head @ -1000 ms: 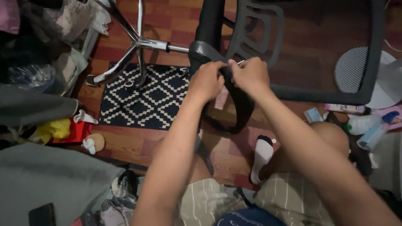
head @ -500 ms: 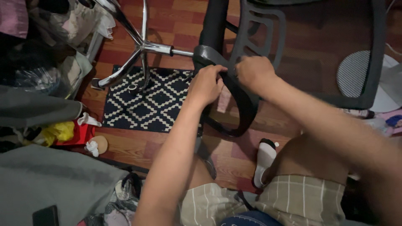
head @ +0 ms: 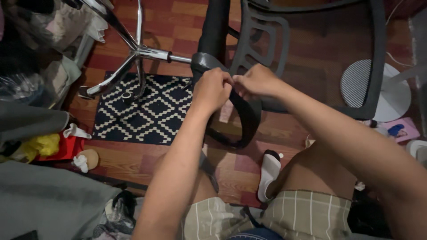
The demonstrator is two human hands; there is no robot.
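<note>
Both hands, left hand (head: 212,90) and right hand (head: 255,81), pinched shut on black armrest (head: 247,116); grip could slip, tipped chair (head: 311,58) unsteady.

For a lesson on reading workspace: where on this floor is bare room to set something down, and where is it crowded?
Free: the patterned rug between the chrome chair base and the left hand; bare wood floor below the rug. Crowded: the left edge with clutter, and around the right hand on the black armrest.
</note>
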